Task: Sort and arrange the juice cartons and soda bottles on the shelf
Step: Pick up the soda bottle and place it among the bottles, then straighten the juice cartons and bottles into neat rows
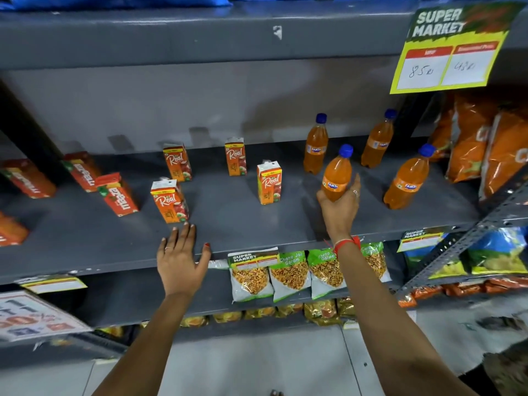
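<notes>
My right hand (341, 207) grips the lower part of an orange Fanta bottle (337, 174) with a blue cap, held upright over the grey shelf (228, 224). Three more Fanta bottles stand around it: one behind at the left (315, 145), one at the back (378, 141), one at the right (407, 178). Several Real juice cartons stand scattered in the middle of the shelf, the nearest (170, 200) just beyond my left hand (181, 254). That hand is open, fingers spread, resting at the shelf's front edge. Maaza cartons (118, 194) stand at the left.
Orange snack bags (485, 144) fill the shelf's right end behind a slanted metal upright (463, 241). A yellow price sign (448, 50) hangs from the shelf above. Chana Jor Garam packets (288, 274) hang below the shelf's front edge.
</notes>
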